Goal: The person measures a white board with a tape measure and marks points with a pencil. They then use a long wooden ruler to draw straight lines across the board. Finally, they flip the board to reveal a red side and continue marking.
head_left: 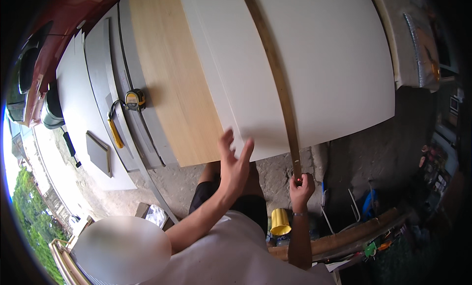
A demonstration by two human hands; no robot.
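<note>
My left hand (235, 158) is at the near edge of a white sheet (216, 59), fingers apart and holding nothing, beside a pale wood-grain panel (164, 83). My right hand (301, 187) is closed on the near end of a long brown strip (278, 83), which lies across the white sheets, with another wide white sheet (334, 54) to its right. A small orange-red spot shows at my right fingers, too small to name. Left of the panel, a tape measure (135, 99) and a yellow-handled tool (116, 130) lie on grey boards (150, 150) with a long metal straightedge (141, 167).
Angled grey pieces (100, 154) lie on the left white sheet. A red vehicle (73, 9) stands beyond. Below are rough concrete (278, 174), a yellow bucket (280, 221) and a blue object (368, 204). Padded wrapped material (420, 49) sits at the far right.
</note>
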